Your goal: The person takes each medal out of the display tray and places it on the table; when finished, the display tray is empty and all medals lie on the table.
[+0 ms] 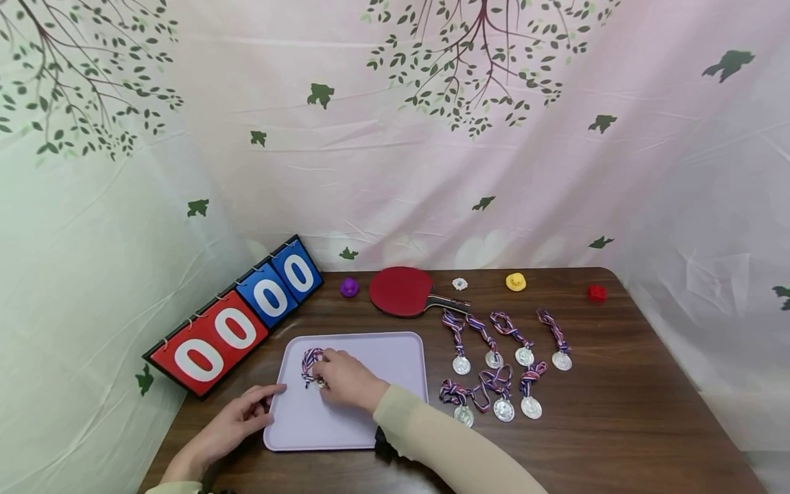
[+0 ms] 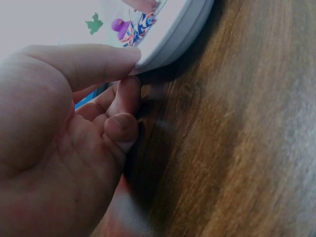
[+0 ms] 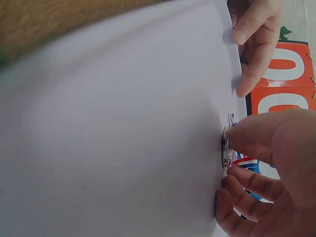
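A pale lavender tray (image 1: 395, 360) lies on the table. Over its left part, my right hand (image 1: 348, 379) pinches a silver medal (image 3: 226, 148) between thumb and fingers, close to the tray surface. The medal's striped red, white and blue ribbon (image 1: 310, 358) lies looped on the tray beyond the fingers. My left hand (image 1: 230, 427) is at the tray's left edge, where its thumb (image 2: 111, 60) and index finger touch the rim at separate spots. Its other fingers bend loosely below the rim.
Several more medals (image 1: 503, 409) lie in two rows right of the tray. Behind are a red table tennis paddle (image 1: 401, 291), a purple duck (image 1: 349, 287), a yellow duck (image 1: 516, 282), a white chip (image 1: 459, 283) and a red block (image 1: 596, 293). A flip scoreboard (image 1: 237, 319) stands at left.
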A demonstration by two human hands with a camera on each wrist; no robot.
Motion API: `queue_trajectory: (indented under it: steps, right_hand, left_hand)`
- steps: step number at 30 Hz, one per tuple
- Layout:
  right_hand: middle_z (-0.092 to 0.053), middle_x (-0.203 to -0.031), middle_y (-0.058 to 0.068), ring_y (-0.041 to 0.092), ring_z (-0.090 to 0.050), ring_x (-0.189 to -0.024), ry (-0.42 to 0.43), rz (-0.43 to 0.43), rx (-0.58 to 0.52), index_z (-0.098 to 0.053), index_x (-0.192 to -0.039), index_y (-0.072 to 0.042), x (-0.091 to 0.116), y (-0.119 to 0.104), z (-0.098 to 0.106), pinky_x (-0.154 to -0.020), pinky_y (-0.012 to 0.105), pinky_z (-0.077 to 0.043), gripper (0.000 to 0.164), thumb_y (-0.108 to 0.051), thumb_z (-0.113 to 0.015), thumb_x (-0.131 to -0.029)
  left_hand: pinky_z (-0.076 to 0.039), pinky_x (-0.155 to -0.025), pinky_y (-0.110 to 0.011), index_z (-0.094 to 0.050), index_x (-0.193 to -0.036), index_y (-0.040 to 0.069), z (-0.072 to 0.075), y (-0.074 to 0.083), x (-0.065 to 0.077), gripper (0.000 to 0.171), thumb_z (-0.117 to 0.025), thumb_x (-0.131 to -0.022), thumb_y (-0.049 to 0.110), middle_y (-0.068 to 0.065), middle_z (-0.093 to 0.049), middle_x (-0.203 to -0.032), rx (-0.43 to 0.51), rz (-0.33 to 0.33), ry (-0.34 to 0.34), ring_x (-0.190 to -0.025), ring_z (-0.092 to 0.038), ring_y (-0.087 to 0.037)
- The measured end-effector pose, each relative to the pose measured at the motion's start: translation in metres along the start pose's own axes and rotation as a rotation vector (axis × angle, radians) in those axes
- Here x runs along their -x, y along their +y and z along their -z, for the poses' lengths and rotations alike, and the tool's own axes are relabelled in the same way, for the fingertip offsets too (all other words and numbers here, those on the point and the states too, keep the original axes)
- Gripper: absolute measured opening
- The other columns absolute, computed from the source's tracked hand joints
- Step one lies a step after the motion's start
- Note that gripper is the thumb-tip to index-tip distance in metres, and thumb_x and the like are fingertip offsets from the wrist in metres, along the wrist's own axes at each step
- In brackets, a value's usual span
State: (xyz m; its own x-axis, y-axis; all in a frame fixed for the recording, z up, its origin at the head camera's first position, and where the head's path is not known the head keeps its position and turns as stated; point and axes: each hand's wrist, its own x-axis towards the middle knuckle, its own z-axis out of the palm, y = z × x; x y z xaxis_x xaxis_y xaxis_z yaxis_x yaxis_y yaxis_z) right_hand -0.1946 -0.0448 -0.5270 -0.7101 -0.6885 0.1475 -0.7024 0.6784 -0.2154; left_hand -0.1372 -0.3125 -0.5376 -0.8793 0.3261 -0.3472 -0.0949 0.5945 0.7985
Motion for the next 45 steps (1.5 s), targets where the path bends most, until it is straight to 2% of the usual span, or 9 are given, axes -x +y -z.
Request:
queue_trajectory:
  steps: [6,10,15,20,27,34,39,45]
  right_hand:
    - [-0.056,-0.093,-0.005,0.009,-0.054,-0.083,-0.025,-0.026,-0.015,-0.066,-0.099,-0.025,0.001,-0.001,0.001,-0.075,0.025,-0.045,0.022,-0.028,-0.076,-0.080]
    - [-0.054,-0.095,-0.005,0.009,-0.052,-0.085,-0.082,-0.087,-0.125,-0.065,-0.100,-0.026,0.001,-0.001,0.004,-0.077,0.025,-0.045,0.024,-0.023,-0.078,-0.080]
    - [-0.050,-0.095,-0.006,0.006,-0.048,-0.086,-0.102,-0.123,-0.256,-0.065,-0.092,-0.025,0.002,0.003,0.006,-0.077,0.021,-0.043,0.022,-0.014,-0.078,-0.078]
    - [-0.054,-0.096,-0.007,0.005,-0.049,-0.090,-0.091,-0.100,-0.280,-0.066,-0.088,-0.023,0.005,0.010,0.009,-0.079,0.019,-0.042,0.021,-0.010,-0.079,-0.076]
    - [-0.063,-0.099,-0.010,0.003,-0.055,-0.092,-0.110,-0.025,-0.307,-0.069,-0.092,-0.019,0.007,0.018,0.008,-0.085,0.018,-0.041,0.019,-0.010,-0.077,-0.077]
    - [-0.064,-0.097,-0.012,0.000,-0.054,-0.085,-0.128,-0.080,-0.452,-0.073,-0.099,-0.020,0.016,0.027,0.012,-0.077,0.017,-0.043,0.015,-0.014,-0.070,-0.086]
    - [-0.063,-0.088,-0.012,0.002,-0.052,-0.073,-0.127,-0.147,-0.609,-0.074,-0.100,-0.021,0.023,0.034,0.016,-0.068,0.017,-0.044,0.017,-0.014,-0.073,-0.085]
    - [-0.061,-0.085,-0.010,0.003,-0.051,-0.069,-0.125,-0.176,-0.672,-0.073,-0.103,-0.024,0.031,0.044,0.015,-0.064,0.019,-0.045,0.023,-0.011,-0.073,-0.083]
  left_hand:
    - [-0.044,-0.067,-0.028,-0.051,-0.137,0.029,0.000,-0.001,-0.001,0.047,-0.064,-0.091,0.028,-0.009,-0.047,-0.112,-0.004,-0.002,0.000,-0.091,-0.049,-0.024]
    - [-0.043,-0.067,-0.028,-0.051,-0.136,0.029,0.000,0.000,-0.001,0.047,-0.064,-0.091,0.027,-0.009,-0.047,-0.113,-0.005,-0.005,0.000,-0.090,-0.049,-0.024]
    - [-0.044,-0.067,-0.029,-0.051,-0.136,0.030,0.000,0.000,-0.001,0.047,-0.064,-0.091,0.027,-0.009,-0.047,-0.112,-0.002,0.007,0.004,-0.091,-0.049,-0.025]
    - [-0.045,-0.066,-0.028,-0.051,-0.136,0.030,0.001,0.001,-0.003,0.048,-0.065,-0.090,0.029,-0.009,-0.047,-0.110,-0.006,0.009,0.011,-0.090,-0.049,-0.024]
    - [-0.045,-0.066,-0.028,-0.051,-0.136,0.030,0.001,0.001,-0.002,0.049,-0.066,-0.090,0.029,-0.009,-0.048,-0.110,-0.013,0.016,0.008,-0.090,-0.049,-0.024]
    - [-0.045,-0.066,-0.028,-0.052,-0.136,0.029,0.001,0.001,-0.003,0.048,-0.066,-0.090,0.029,-0.009,-0.048,-0.110,-0.010,0.010,0.008,-0.091,-0.050,-0.024]
    - [-0.045,-0.067,-0.028,-0.051,-0.136,0.029,0.002,0.001,-0.003,0.050,-0.066,-0.089,0.029,-0.010,-0.048,-0.110,0.003,0.027,0.004,-0.092,-0.048,-0.024]
    - [-0.044,-0.067,-0.028,-0.051,-0.136,0.029,0.002,0.002,-0.003,0.050,-0.067,-0.088,0.030,-0.010,-0.047,-0.111,0.014,0.040,0.003,-0.094,-0.047,-0.024]
